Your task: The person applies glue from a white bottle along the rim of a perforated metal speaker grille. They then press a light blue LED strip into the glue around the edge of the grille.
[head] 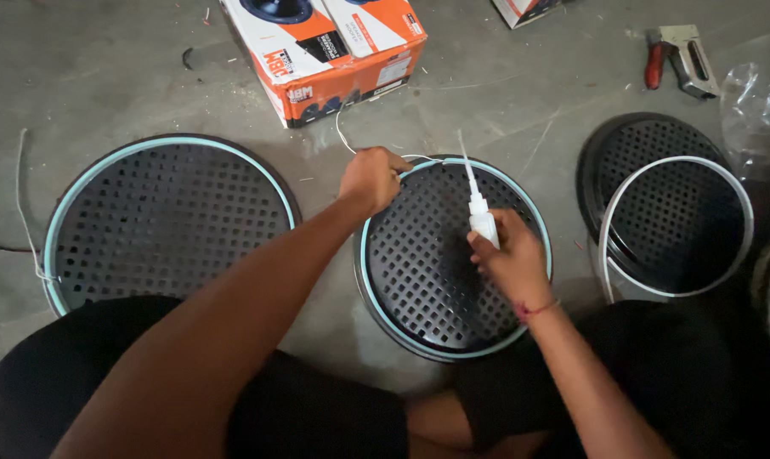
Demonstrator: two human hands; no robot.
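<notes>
A round black grille (pixel 440 263) with square holes lies on the concrete floor in front of my knees, a pale trim strip running along its rim. My left hand (pixel 370 178) pinches the thin white trim cord (pixel 344 136) at the grille's top left edge. My right hand (pixel 511 259) grips a small white glue bottle (pixel 479 212) with a long thin nozzle pointing up toward the top rim.
A larger black grille (pixel 160 221) with pale trim lies at the left. At the right sits a stack of grilles (pixel 648 144) with a loose white ring (pixel 746 204). An orange and white cardboard box (pixel 325 51), a red-handled staple gun (pixel 678 55) and clear plastic wrap (pixel 763 110) lie beyond.
</notes>
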